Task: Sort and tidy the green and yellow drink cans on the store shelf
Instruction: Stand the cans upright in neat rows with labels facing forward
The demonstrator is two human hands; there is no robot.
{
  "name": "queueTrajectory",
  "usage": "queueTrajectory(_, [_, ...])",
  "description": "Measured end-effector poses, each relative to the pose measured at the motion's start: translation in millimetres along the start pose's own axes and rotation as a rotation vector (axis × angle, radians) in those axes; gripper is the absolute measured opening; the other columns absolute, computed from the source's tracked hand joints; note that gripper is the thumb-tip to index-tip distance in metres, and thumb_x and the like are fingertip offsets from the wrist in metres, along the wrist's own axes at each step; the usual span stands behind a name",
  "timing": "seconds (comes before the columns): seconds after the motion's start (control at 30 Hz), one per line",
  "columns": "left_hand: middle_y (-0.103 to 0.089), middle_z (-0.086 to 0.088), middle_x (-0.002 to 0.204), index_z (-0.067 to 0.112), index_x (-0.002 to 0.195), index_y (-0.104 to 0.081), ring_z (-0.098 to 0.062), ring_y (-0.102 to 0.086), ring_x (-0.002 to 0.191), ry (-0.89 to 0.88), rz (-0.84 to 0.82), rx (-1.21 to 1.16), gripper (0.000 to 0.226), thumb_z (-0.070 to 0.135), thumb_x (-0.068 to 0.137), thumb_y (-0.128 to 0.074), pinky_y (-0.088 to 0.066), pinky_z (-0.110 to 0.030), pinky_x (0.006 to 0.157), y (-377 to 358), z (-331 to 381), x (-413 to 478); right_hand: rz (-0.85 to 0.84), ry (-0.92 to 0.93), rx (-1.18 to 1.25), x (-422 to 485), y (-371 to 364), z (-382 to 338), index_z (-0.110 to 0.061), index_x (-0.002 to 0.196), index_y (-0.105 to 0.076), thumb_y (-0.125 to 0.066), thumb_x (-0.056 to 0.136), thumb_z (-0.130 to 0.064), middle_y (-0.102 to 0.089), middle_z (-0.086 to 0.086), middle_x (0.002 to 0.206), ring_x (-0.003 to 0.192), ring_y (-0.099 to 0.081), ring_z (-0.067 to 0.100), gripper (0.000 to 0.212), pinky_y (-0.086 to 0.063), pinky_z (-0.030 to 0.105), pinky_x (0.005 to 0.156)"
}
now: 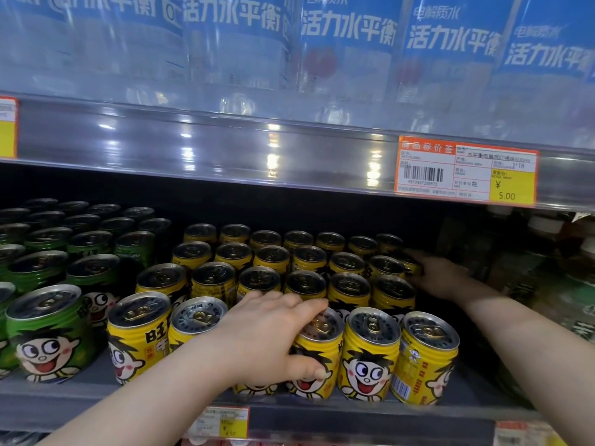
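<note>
In the head view, green cans [48, 329] stood grouped at the shelf's [58, 397] left and yellow cans [370, 352] filled rows to their right, so the colours looked largely sorted. The left hand [273, 336] was curled over a front yellow can [317, 365], thumb on its side, gripping it. The right hand [441, 278] reached deep to the back can [410, 263], fingers against it; whether it gripped I could not tell. Straightening rows seemed left.
</note>
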State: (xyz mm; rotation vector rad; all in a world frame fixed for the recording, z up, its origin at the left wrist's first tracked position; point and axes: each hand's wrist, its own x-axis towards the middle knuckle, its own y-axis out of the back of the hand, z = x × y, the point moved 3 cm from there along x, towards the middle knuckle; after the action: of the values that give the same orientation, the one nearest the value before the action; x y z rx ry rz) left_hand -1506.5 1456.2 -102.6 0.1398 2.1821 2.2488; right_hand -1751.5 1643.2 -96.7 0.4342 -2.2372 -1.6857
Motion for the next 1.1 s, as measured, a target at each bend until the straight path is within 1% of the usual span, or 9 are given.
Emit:
queueTrajectory(0.13, [-0.029,0.009,0.150,0.039,0.147,-0.002,-0.015,-0.025,0.137,0.003,-0.004,0.010,0.087,0.070,0.080,-0.046,-0.018,-0.034,0.112,1,1,0,-0.039,-0.042,-0.003,-5,8,3,-0.021,0.143,-0.033,-0.068,0.083,-0.031,-0.049,0.011,0.139,0.125,-0.047,0.027,0.070,-0.040,0.030,0.098])
queueTrajectory(0.23, [-0.029,0.010,0.150,0.039,0.147,-0.001,-0.014,-0.025,0.137,-0.001,-0.007,0.012,0.087,0.071,0.080,-0.046,-0.019,-0.034,0.112,1,1,0,-0.093,-0.055,-0.097,-15,19,0,-0.018,0.144,-0.029,-0.071,0.081,-0.024,-0.047,0.012,0.138,0.125,-0.046,0.027,0.076,-0.041,0.030,0.097])
queueTrajectory(0.33, [-0.028,0.011,0.150,0.039,0.147,0.000,-0.013,-0.025,0.137,-0.001,-0.011,0.016,0.087,0.071,0.080,-0.045,-0.019,-0.034,0.112,0,1,0,-0.194,-0.048,-0.234,-34,27,-5,-0.023,0.148,-0.021,-0.074,0.078,-0.026,-0.037,0.007,0.148,0.131,-0.042,0.025,0.089,-0.040,0.030,0.101])
queueTrajectory(0.47, [-0.025,0.010,0.152,0.039,0.147,0.002,-0.014,-0.022,0.139,-0.002,-0.031,0.024,0.087,0.072,0.080,-0.043,-0.018,-0.035,0.114,2,1,-1,-0.348,-0.041,-0.392,-69,35,-5,-0.031,0.147,-0.018,-0.078,0.072,-0.025,-0.035,0.002,0.149,0.130,-0.041,0.022,0.096,-0.040,0.029,0.102])
queueTrajectory(0.63, [-0.024,0.011,0.152,0.039,0.147,0.003,-0.013,-0.022,0.139,-0.016,-0.036,0.033,0.088,0.074,0.079,-0.040,-0.018,-0.035,0.114,1,2,0,-0.449,-0.022,-0.603,-109,40,-9,-0.033,0.146,-0.011,-0.073,0.076,-0.018,-0.045,0.005,0.140,0.114,-0.052,0.022,0.095,-0.047,0.029,0.087])
queueTrajectory(0.77, [-0.025,0.012,0.151,0.038,0.147,0.004,-0.012,-0.023,0.138,-0.026,-0.037,0.038,0.089,0.075,0.079,-0.039,-0.020,-0.035,0.114,0,1,0,-0.542,0.000,-0.406,-124,50,-1,-0.042,0.135,-0.025,-0.068,0.076,-0.008,-0.045,-0.002,0.126,0.103,-0.049,0.016,0.080,-0.050,0.028,0.083])
queueTrajectory(0.9, [-0.024,0.012,0.152,0.038,0.147,0.003,-0.012,-0.023,0.139,-0.021,-0.043,0.033,0.089,0.075,0.078,-0.039,-0.021,-0.036,0.114,-1,0,1,-0.502,-0.020,-0.257,-132,47,2,-0.039,0.141,-0.022,-0.078,0.071,-0.033,-0.034,-0.003,0.143,0.128,-0.039,0.018,0.090,-0.039,0.034,0.104])
queueTrajectory(0.97, [-0.024,0.011,0.153,0.038,0.147,0.002,-0.013,-0.023,0.139,-0.015,-0.044,0.033,0.089,0.075,0.078,-0.040,-0.021,-0.036,0.114,0,0,1,-0.454,-0.012,-0.284,-134,46,1,-0.036,0.142,-0.023,-0.079,0.070,-0.036,-0.034,-0.003,0.146,0.128,-0.039,0.018,0.090,-0.039,0.033,0.104])
queueTrajectory(1.1, [-0.024,0.011,0.153,0.039,0.147,0.001,-0.013,-0.023,0.139,-0.006,-0.046,0.024,0.088,0.075,0.078,-0.041,-0.021,-0.036,0.113,0,0,1,-0.500,-0.014,-0.283,-134,48,-3,-0.034,0.143,-0.020,-0.078,0.070,-0.040,-0.031,-0.001,0.149,0.131,-0.036,0.019,0.093,-0.037,0.035,0.107])
